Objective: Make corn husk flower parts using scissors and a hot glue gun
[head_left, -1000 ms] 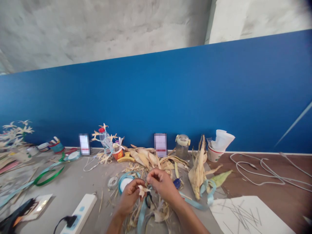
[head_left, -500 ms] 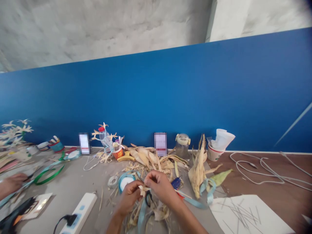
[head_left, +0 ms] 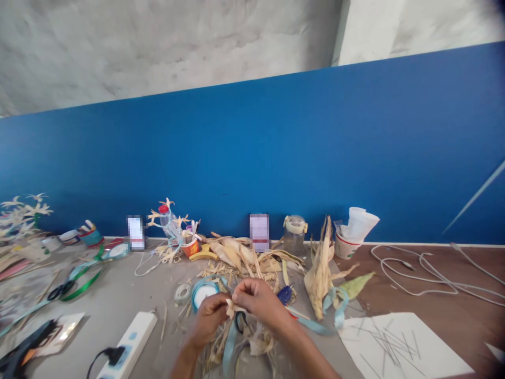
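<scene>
Both my hands meet low in the middle of the view over a heap of dried corn husks (head_left: 252, 263). My left hand (head_left: 208, 319) and my right hand (head_left: 258, 301) are closed in a pinch on a small pale husk flower (head_left: 232, 307) held between them. Black-handled scissors (head_left: 239, 322) lie just under the flower. A roll of light blue ribbon (head_left: 204, 292) sits beside my left hand, and its loose end (head_left: 229, 347) runs down past my wrists.
A white power strip (head_left: 130, 337) with a black plug lies at the lower left. Green ribbon and scissors (head_left: 63, 289) lie further left. A glass jar (head_left: 295, 235), a cup of paper (head_left: 350, 243), white cables (head_left: 418, 273) and a white sheet with thin wires (head_left: 398, 347) are to the right. A blue wall panel (head_left: 276, 158) runs behind.
Another person's hand that showed at the left edge half a second ago is gone, leaving scissors by the green ribbon. My hands have stayed together on the husk flower, shifting only slightly.
</scene>
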The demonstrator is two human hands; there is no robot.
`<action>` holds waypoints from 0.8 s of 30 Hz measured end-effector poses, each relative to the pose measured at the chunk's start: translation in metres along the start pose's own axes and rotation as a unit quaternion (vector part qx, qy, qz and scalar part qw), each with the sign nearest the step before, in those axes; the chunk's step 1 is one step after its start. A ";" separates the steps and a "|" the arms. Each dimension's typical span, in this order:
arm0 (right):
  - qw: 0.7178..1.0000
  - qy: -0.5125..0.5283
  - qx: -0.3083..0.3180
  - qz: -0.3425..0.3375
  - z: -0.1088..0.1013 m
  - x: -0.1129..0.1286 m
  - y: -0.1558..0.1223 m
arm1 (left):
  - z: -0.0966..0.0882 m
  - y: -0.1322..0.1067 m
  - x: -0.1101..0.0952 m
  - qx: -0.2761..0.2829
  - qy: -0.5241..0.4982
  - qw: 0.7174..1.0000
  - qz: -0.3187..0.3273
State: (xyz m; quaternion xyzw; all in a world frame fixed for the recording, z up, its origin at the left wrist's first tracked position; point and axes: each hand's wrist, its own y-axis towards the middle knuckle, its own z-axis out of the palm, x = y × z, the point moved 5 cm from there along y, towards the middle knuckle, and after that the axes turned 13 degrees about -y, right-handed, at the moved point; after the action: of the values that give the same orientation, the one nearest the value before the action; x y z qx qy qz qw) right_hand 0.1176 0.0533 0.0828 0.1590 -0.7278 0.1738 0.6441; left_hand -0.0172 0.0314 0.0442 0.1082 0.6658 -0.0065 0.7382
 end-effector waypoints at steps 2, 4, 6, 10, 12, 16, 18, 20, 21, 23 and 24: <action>1.000 0.001 0.002 0.004 0.000 -0.001 0.000 | 0.001 0.000 0.000 0.000 -0.003 1.000 -0.007; 1.000 0.005 0.001 0.008 0.000 -0.001 0.001 | 0.001 0.000 0.001 -0.003 -0.011 1.000 -0.010; 1.000 0.014 0.001 0.015 0.000 -0.001 0.001 | 0.001 0.001 0.002 -0.012 -0.021 1.000 -0.010; 1.000 0.022 0.003 0.021 0.001 -0.004 0.003 | -0.001 0.001 0.010 -0.030 -0.036 0.999 -0.018; 1.000 0.022 -0.006 0.021 0.001 -0.008 0.005 | -0.002 0.000 0.016 -0.046 -0.047 0.997 -0.028; 0.999 0.008 -0.040 0.014 -0.002 -0.015 0.009 | -0.001 -0.001 0.026 -0.049 -0.077 0.995 -0.040; 0.998 -0.005 -0.055 0.015 -0.005 -0.016 0.010 | 0.002 -0.001 0.027 -0.044 -0.091 0.994 -0.035; 0.997 -0.018 -0.066 0.018 -0.007 -0.015 0.010 | 0.004 0.000 0.027 -0.045 -0.115 0.992 -0.029; 0.997 -0.024 -0.071 0.018 -0.008 -0.014 0.010 | 0.006 0.001 0.026 -0.049 -0.133 0.989 -0.028; 0.996 -0.034 -0.080 0.017 -0.010 -0.012 0.010 | 0.009 0.001 0.024 -0.068 -0.182 0.980 -0.033; 0.996 -0.038 -0.085 0.016 -0.010 -0.011 0.010 | 0.010 0.002 0.023 -0.081 -0.209 0.974 -0.038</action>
State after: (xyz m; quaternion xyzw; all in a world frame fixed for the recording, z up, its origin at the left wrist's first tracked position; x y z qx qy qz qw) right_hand 0.1236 0.0670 0.0726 0.0985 -0.7660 0.1152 0.6247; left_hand -0.0047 0.0344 0.0227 0.0188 0.4992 -0.0035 0.8663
